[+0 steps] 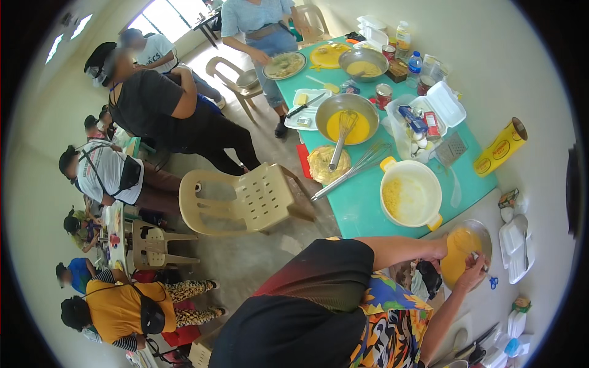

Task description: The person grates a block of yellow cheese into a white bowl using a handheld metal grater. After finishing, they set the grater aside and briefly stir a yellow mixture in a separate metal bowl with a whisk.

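Note:
My right hand [469, 273] grips the handle of a wire whisk [475, 254], its wires in a metal mixing bowl [487, 244]. An orange-yellow liquid [453, 262] fills much of the bowl. A blue piece [493, 282] shows at the handle's end. My left hand [438, 249] holds the bowl's near rim, its fingers partly hidden. A white pot with yellow handles [423, 184] stands close to the bowl, with yellow shreds [392, 198] inside. Below my hands lie a black bag [429, 278] and other items, partly hidden by my arms.
The green table [349, 211] carries another whisk [354, 171], a bowl [322, 108] of yellow liquid, a box grater [451, 149] and a white foam box [444, 103]. A plastic chair [244, 198] stands behind. A person [260, 32] holds a plate [284, 65]; several others stand around the room.

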Demonstrator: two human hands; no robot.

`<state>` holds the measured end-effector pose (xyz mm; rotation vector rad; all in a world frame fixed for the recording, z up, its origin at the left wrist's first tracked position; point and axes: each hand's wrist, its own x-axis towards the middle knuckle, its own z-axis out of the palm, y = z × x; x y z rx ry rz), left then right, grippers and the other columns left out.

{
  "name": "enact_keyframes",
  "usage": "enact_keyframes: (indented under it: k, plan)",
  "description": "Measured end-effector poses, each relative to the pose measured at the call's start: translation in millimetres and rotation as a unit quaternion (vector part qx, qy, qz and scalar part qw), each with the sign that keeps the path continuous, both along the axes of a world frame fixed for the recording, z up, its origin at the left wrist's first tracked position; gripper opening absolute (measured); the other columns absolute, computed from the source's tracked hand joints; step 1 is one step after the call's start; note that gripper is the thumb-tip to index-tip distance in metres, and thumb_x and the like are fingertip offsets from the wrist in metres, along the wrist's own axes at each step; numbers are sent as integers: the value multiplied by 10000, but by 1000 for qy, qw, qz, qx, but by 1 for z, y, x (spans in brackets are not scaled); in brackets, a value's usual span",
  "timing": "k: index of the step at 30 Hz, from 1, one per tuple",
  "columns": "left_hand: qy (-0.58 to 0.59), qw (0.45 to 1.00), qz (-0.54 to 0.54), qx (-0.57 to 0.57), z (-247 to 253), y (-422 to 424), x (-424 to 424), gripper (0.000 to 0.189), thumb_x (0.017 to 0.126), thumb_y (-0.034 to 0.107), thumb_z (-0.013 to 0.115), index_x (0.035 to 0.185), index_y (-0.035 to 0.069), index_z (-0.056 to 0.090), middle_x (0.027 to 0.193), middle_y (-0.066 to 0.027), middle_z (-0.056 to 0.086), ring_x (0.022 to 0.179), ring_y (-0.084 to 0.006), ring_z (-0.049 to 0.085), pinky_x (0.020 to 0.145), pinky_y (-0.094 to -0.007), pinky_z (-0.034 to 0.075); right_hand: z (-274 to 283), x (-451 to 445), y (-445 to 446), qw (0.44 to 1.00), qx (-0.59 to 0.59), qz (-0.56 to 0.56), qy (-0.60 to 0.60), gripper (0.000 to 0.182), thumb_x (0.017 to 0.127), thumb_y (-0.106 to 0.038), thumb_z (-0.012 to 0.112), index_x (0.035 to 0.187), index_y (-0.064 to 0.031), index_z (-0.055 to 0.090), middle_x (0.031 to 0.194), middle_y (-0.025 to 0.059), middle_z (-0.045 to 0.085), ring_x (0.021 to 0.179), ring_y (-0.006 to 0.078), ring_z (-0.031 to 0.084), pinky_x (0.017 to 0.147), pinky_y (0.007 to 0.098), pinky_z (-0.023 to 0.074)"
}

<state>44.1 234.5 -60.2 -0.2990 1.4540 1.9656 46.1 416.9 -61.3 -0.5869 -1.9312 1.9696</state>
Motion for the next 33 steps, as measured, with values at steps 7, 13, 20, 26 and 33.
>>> enact_keyframes:
  k: [7,13,20,26,33]
  plan:
    - [307,944,-68,99,-108,8,-24,669,750,252,850,1359,175,585,1343,-92,626,1204,-314,604,924,-464,529,32,43,17,960,206,152,-110,327,1013,-304,528,935,-72,745,805,39,646,592,93,533,514,260,404]
    - [-7,997,-50,55,15,-7,-9,689,929,145,674,1509,208,306,1349,-116,592,1084,-302,689,746,-492,634,4,45,66,949,294,-10,-115,299,988,-250,637,1098,11,730,852,88,716,732,128,662,685,276,560]
    - [0,995,-95,28,19,-12,-15,645,948,40,591,1488,197,275,1331,-120,591,980,-255,726,637,-353,647,35,16,24,975,2,156,-157,211,923,-192,680,933,12,734,746,76,696,670,132,678,650,257,578]
    - [18,994,-102,29,-6,0,-14,643,982,-10,475,1500,170,139,1417,-153,488,976,-313,718,662,-412,663,19,10,67,984,129,-16,-122,242,909,-231,643,912,0,713,711,69,695,646,136,665,616,288,506]
    - [3,994,-104,40,11,-10,-16,595,967,95,572,1465,162,253,1360,-121,533,1014,-270,704,654,-374,653,41,5,84,958,68,174,-219,231,912,-240,678,872,-15,713,740,46,682,607,109,640,601,254,560]
